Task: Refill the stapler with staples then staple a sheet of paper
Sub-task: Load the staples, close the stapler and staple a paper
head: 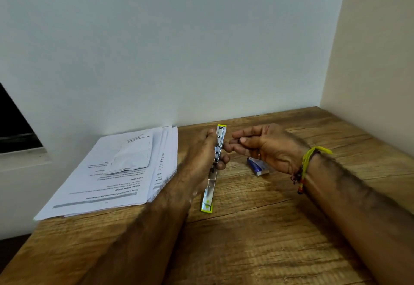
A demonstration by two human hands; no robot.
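Note:
A stapler (pixel 210 191), silver with yellow-green ends, is swung fully open into one long strip above the wooden table (pixel 268 228). My left hand (pixel 202 157) grips it around the middle hinge. My right hand (pixel 259 144) is just to its right, fingertips pinched together close to the stapler's upper half; whether it holds staples is too small to tell. A small blue and white staple box (pixel 257 166) lies on the table under my right hand. A stack of printed paper sheets (pixel 121 172) lies to the left.
A folded white paper (pixel 132 154) rests on top of the stack. The table sits in a corner, with a white wall behind and a beige wall (pixel 369 60) to the right. The stack overhangs the table's left edge.

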